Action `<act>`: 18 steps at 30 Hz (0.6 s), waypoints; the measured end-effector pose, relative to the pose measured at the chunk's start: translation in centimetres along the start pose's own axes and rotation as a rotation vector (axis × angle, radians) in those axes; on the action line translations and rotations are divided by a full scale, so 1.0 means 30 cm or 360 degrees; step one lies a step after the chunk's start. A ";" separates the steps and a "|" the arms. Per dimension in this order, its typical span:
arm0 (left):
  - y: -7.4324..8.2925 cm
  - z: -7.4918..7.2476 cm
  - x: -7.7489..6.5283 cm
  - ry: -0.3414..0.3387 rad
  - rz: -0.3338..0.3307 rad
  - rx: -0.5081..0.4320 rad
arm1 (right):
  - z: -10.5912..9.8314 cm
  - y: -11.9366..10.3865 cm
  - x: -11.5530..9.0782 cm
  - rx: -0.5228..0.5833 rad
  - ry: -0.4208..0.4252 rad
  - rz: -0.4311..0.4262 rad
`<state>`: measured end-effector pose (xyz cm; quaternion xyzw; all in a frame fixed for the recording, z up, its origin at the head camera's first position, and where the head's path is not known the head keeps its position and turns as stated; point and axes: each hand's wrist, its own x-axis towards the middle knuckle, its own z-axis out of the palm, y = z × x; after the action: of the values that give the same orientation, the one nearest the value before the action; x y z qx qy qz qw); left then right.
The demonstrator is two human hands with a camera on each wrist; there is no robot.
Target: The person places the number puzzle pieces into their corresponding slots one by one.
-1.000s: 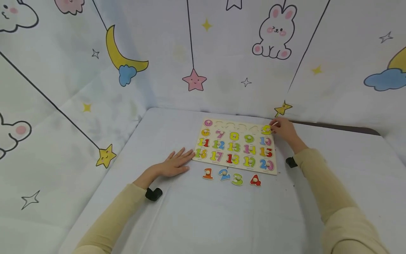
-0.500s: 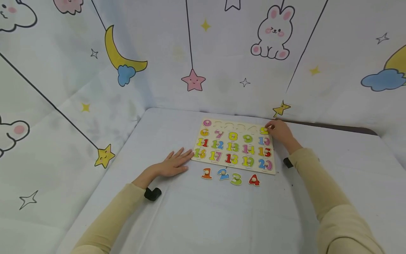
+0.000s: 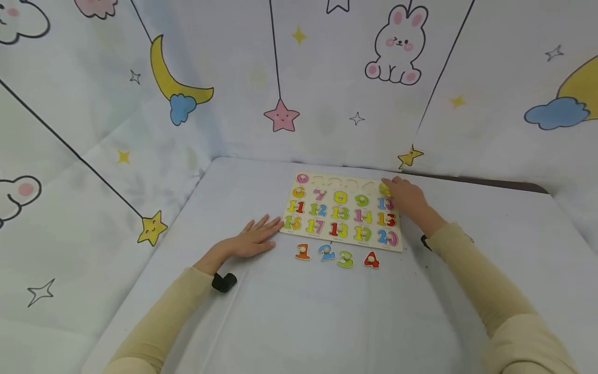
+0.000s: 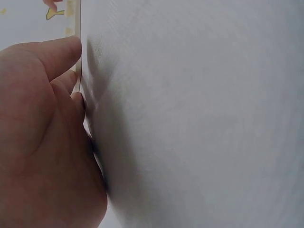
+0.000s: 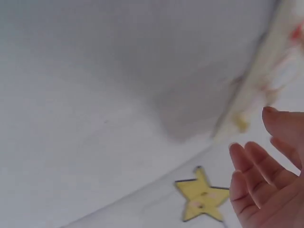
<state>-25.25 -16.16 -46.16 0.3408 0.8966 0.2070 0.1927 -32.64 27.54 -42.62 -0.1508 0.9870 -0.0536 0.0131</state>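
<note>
A wooden number puzzle board [image 3: 322,240] lies on the white table, its lower rows filled with coloured numbers. In the top row, a pink zero [image 3: 302,178] sits at the left and the yellow five [image 3: 384,189] at the right, partly covered by my right hand [image 3: 409,201]. That hand hovers over the board's right edge; in the right wrist view its thumb [image 5: 282,124] and fingers are apart with nothing between them. My left hand [image 3: 251,240] rests flat, fingertips at the board's left edge. Number pieces one [image 3: 302,252], two [image 3: 326,253], three [image 3: 345,259] and four [image 3: 371,260] lie before the board.
The white-covered table [image 3: 299,317] extends in front of the board and to both sides. A cloth backdrop [image 3: 322,78] printed with stars, a moon and a rabbit stands behind it. Between zero and five, the top row shows bare recesses [image 3: 334,182].
The right hand pinched the yellow five and set it down at the top right of the board. Its fingers have now let go. The left hand has stayed in place.
</note>
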 end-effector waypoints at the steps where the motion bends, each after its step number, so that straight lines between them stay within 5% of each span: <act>1: 0.000 -0.002 0.001 0.0004 0.0003 -0.0004 | -0.006 -0.012 -0.017 -0.0002 0.0015 -0.0029; 8: -0.002 -0.001 0.003 -0.0001 0.0004 0.0017 | -0.025 -0.142 -0.209 0.0132 0.0026 -0.0271; 13: 0.004 -0.005 0.002 -0.0003 -0.0008 0.0013 | -0.020 -0.208 -0.314 0.0296 -0.0204 -0.0389; 18: 0.010 -0.009 0.001 -0.0014 -0.0013 -0.0003 | 0.012 -0.228 -0.342 0.0358 -0.0407 -0.0384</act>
<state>-25.24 -16.01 -45.80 0.3378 0.8970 0.2055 0.1977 -20.80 24.07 -42.11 -0.2712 0.9399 -0.1450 0.1485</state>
